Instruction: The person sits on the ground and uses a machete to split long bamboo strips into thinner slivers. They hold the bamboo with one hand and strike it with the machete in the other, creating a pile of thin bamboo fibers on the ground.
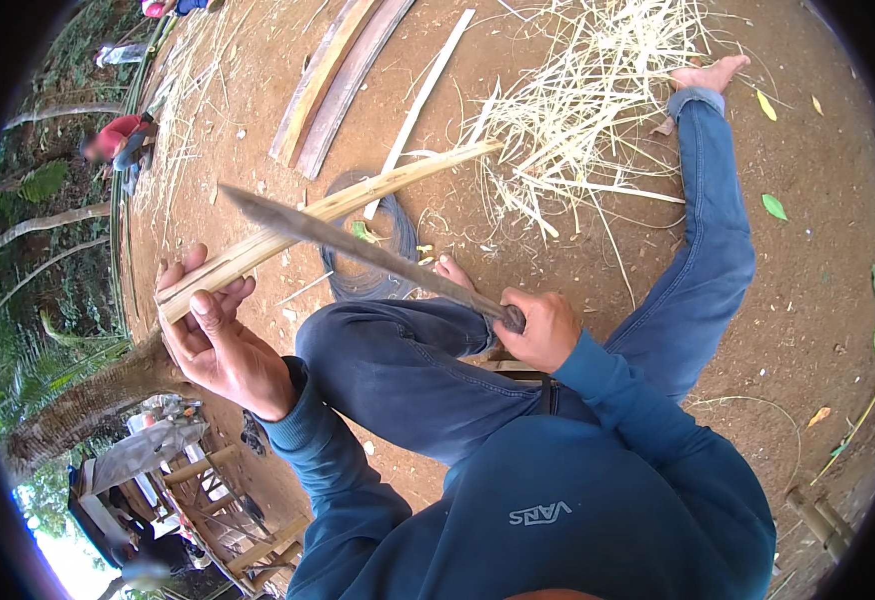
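Observation:
My left hand (220,335) holds the near end of a long split bamboo piece (358,196), thumb on one side and fingers spread along the other. The pale piece slants away to the upper right, over the bare ground. In my right hand (548,332), fingers wrapped round its handle, is a machete (358,245) with a long dark blade. The blade points to the upper left and crosses over the bamboo in this view; whether it touches the bamboo I cannot tell. Below both tools are my bent knee and a coil of dark wire (378,270).
A heap of pale bamboo shavings (598,110) lies by my outstretched right foot. Long split planks (333,85) and a pale strip (428,95) rest ahead. A person in red (123,140) is at the far left. A wooden frame (223,510) stands at lower left, near a tree trunk (108,395).

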